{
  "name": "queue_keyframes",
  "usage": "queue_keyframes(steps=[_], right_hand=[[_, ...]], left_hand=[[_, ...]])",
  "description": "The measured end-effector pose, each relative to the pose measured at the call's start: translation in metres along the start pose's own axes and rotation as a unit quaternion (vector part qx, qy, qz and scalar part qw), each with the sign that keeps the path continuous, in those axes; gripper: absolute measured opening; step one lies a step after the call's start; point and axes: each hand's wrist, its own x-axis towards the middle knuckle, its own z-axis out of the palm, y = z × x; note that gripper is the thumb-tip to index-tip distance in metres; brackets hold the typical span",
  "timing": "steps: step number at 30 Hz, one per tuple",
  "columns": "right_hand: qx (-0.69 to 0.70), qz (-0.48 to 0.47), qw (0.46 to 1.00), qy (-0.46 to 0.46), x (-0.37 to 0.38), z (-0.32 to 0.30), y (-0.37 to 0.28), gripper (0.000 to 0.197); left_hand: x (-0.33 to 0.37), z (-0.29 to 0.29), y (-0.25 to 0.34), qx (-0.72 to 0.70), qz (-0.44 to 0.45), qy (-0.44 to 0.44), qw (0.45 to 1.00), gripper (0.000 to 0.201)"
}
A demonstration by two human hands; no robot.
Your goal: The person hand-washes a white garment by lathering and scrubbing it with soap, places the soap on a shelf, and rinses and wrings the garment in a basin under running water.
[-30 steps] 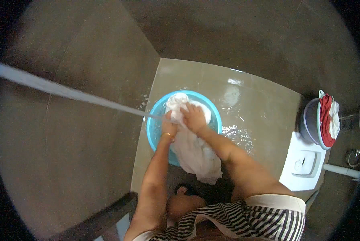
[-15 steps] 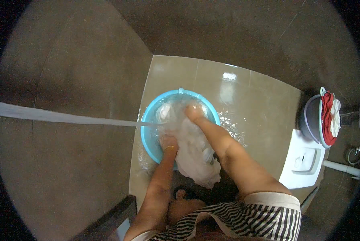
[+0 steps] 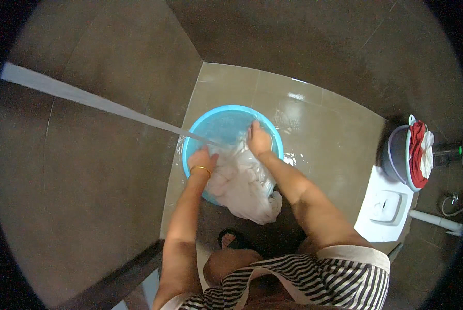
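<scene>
A round light-blue tub (image 3: 190, 133) with water in it stands on the floor before me. A wet, pale white cloth (image 3: 242, 194) lies bunched in it and hangs over its near rim. At the tub's left side my left hand (image 3: 201, 159), with a yellow bangle on the wrist, is closed on the cloth's left edge. My right hand (image 3: 260, 140) is higher up at the right, fingers curled round the cloth's far edge. A stream of water (image 3: 123, 111) falls from the left into the tub between my hands.
To the right stands a dark bucket (image 3: 394, 155) topped by a basin with red cloth (image 3: 417, 150) and white cloth (image 3: 427, 155). A white squat toilet (image 3: 386, 209) and a white pipe (image 3: 435, 221) are beside it. Dark tiled walls enclose the wet beige floor (image 3: 335, 134).
Both hands have come up out of the churned water with the cloth's far part. My left hand has moved left and away from me. The water looks calmer.
</scene>
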Motion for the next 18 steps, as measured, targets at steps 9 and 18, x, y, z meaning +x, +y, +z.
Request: queue_keyframes(steps=[9,18], right_hand=[[-0.183,0.020,0.963,-0.197,0.009,-0.004,0.014,0.058],[0.182,-0.168,0.969,-0.024,-0.082,-0.196,-0.070,0.025]], left_hand=[[0.034,0.076,0.003,0.167,0.101,0.038,0.980,0.072],[-0.047,-0.018,-0.054,-0.017,0.146,0.217,0.965,0.049]])
